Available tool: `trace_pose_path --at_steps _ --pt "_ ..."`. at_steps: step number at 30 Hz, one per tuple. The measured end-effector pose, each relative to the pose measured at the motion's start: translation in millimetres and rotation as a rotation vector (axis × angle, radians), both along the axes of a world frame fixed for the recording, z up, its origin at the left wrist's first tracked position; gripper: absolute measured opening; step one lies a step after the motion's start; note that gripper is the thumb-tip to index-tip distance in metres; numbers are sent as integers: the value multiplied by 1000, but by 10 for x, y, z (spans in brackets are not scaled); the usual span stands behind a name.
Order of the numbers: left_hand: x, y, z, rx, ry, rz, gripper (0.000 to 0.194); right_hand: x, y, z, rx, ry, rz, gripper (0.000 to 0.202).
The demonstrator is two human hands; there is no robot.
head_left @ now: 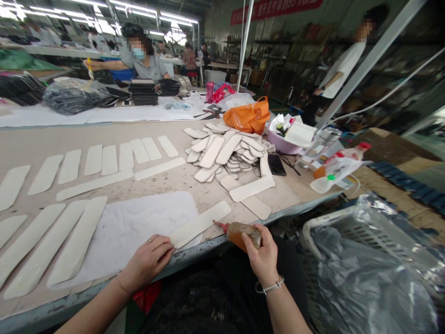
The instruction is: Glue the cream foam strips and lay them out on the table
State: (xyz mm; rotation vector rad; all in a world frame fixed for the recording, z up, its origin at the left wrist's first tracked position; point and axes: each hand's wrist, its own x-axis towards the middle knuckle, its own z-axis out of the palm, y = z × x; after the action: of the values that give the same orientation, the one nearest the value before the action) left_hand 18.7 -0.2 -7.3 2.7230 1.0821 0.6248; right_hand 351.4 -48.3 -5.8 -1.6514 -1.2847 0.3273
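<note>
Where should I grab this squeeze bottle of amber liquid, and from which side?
Probably around the wide body of the squeeze bottle, coming from the right, as your right hand does now. The bottle lies tilted on its side with its narrow red nozzle pointing left toward the pale strip, so the nozzle end is best left free.

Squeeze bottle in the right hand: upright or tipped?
Tipped: squeeze bottle lies nearly sideways in the right hand, red nozzle pointing left.

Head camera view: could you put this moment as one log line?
left hand: touching pale strip; right hand: holding amber bottle; red nozzle: by strip's edge; beyond: loose strip pile
</note>
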Motion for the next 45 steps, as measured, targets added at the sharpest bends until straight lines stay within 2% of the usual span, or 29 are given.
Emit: trace_pose_path --at_steps 3,9,12,15,18,22,25,28,31,34,40,45 --pt "-8 0 -17 -9 2 -2 11 9 3 -15 -12 1 4 30" --pt "-31 8 -50 -38 4 -7 13 128 79 -14 39 -156 -187 31" --pt "-28 -11 -45 -51 -4 8 13 119 105 -15 50 -180 -182 32" --pt "-8 -42 -1 -54 -1 29 11 81 93 -42 34 -123 -134 35" --pt "-3 10 106 -20 94 -3 12 71 78 -76 -13 4 -152 42" --pt "-155 333 355 75 274 -61 19 90 76 -58 -83 161 -236 50" --pt "-448 719 523 129 355 -29 21 89 71 -21 -114 223 -239 52" --pt "-800 1106 601 101 449 15 23 74 68 2 -122 228 -215 53" --pt "-1058 1401 597 61 519 75 24 55 80 22 -126 230 -210 51" --pt "-1139 1582 535 55 528 122 25 40 102 35 -122 240 -214 50" --pt "-1005 1765 357 7 538 235 26 46 110 -34 -131 260 -197 50" --pt "-925 1881 306 -33 534 295 29 74 103 -91 -143 255 -197 50"
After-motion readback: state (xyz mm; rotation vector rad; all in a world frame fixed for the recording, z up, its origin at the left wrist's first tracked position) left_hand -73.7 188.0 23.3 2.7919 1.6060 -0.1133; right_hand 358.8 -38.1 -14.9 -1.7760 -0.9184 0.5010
